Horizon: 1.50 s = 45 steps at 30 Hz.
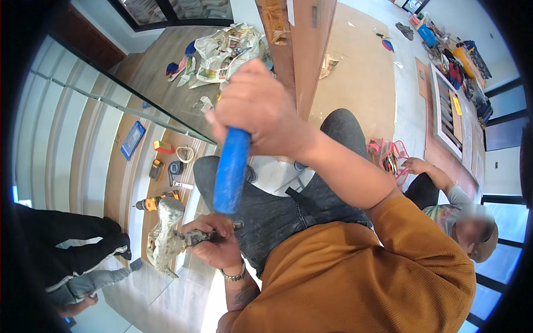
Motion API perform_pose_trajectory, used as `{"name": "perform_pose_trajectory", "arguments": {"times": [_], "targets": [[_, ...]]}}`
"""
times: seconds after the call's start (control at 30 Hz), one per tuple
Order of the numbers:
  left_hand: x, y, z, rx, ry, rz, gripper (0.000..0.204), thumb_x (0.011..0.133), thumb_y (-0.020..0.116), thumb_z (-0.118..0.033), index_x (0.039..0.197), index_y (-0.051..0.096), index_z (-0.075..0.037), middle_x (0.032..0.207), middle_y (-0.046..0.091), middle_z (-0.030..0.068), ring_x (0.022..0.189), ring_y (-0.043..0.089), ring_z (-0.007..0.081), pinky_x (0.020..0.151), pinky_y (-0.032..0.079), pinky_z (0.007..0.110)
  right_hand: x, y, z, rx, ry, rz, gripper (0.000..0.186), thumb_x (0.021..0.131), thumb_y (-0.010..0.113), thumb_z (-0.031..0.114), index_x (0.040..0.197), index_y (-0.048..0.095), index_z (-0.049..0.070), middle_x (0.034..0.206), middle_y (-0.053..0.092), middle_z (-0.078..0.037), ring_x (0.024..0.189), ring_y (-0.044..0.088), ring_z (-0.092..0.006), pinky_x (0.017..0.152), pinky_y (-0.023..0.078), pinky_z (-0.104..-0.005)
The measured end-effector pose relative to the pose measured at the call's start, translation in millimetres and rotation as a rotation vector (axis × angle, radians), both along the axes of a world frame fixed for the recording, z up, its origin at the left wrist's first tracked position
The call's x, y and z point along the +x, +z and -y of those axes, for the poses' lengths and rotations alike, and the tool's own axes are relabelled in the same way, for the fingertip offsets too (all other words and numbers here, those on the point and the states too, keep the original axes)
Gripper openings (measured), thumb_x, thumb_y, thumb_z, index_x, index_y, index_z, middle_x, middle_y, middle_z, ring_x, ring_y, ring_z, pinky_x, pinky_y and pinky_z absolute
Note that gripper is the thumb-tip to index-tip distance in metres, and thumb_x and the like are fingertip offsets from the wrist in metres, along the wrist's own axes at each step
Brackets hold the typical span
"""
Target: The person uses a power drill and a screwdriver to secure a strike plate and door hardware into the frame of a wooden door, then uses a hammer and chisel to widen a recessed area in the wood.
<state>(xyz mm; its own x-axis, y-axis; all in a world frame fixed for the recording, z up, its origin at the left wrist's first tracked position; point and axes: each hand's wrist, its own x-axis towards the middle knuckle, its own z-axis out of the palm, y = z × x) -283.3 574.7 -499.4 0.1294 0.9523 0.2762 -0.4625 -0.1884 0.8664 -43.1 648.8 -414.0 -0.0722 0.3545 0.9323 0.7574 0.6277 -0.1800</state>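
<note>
My right hand (255, 108) is raised in front of me, its fingers wrapped round the upper end of a blue, scuffed cylindrical grip (231, 172). The grip hangs down, its lower end just above my left hand; whether anything is inside it cannot be seen. My left hand (217, 244) closes round the short dark shank of a claw hammer (166, 233) caked in pale plaster. Its head points left, and the shank's stub pokes out past my fingers, close below the blue grip.
Left, steps hold a drill (158, 201), a tape measure (176, 167) and a blue box (133, 140), beside a glass panel (127, 105). Crumpled newspaper (227, 53) lies ahead. Right, a co-worker (444, 191) reaches to a pink-handled bag (388, 157). Another person's legs (78, 233) show left.
</note>
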Motion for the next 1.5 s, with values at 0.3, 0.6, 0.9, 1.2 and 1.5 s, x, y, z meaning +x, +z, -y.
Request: {"name": "perform_pose_trajectory", "arguments": {"times": [0.3,0.6,0.9,1.2,1.5], "targets": [[-1.5,7.3,1.3,0.005,0.026,0.017,0.057,0.096,0.053,-0.065,0.096,0.043,-0.009,0.068,0.042,0.0033,0.053,0.041,0.0118,0.045,0.033,0.025,10.9,6.7,-3.0,0.033,-0.082,-0.017,0.029,0.072,0.076,0.005,0.063,0.048,0.01,0.058,0.045,-0.004,0.055,0.047,-0.0238,0.065,0.039,-0.0358],[8.2,31.2,11.7,0.116,0.073,0.06,0.061,0.091,0.055,-0.07,0.092,0.041,-0.011,0.063,0.046,0.005,0.051,0.043,0.0154,0.047,0.036,0.03,12.9,7.3,-8.8,0.033,-0.028,-0.081,0.029,0.074,0.074,0.005,0.062,0.048,0.011,0.057,0.044,-0.005,0.055,0.048,-0.025,0.065,0.038,-0.037],[9.9,-5.8,23.0,0.269,0.142,-0.53,0.027,0.095,0.059,-0.026,0.1,0.062,0.001,0.079,0.063,0.0105,0.062,0.053,0.0194,0.054,0.04,0.031,11.5,2.4,-7.9,-0.026,-0.07,-0.044,0.026,0.074,0.072,0.006,0.062,0.049,0.011,0.058,0.046,-0.004,0.058,0.052,-0.0243,0.065,0.04,-0.0369],[34.0,14.2,28.6,0.198,0.136,-0.044,0.06,0.09,0.058,-0.069,0.091,0.045,-0.011,0.068,0.044,0.0033,0.057,0.041,0.014,0.049,0.033,0.029,16.4,10.4,-2.9,-0.053,-0.042,-0.054,0.026,0.074,0.071,0.005,0.062,0.048,0.01,0.058,0.048,-0.003,0.058,0.053,-0.0237,0.066,0.04,-0.0365],[33.6,10.5,24.7,0.343,0.039,0.115,0.054,0.099,0.054,-0.058,0.097,0.046,-0.005,0.072,0.048,0.005,0.057,0.04,0.0133,0.05,0.033,0.028,17.9,12.2,-2.0,-0.039,-0.048,-0.041,0.028,0.072,0.072,0.006,0.062,0.046,0.01,0.058,0.047,-0.004,0.058,0.053,-0.024,0.065,0.04,-0.0359]]}}
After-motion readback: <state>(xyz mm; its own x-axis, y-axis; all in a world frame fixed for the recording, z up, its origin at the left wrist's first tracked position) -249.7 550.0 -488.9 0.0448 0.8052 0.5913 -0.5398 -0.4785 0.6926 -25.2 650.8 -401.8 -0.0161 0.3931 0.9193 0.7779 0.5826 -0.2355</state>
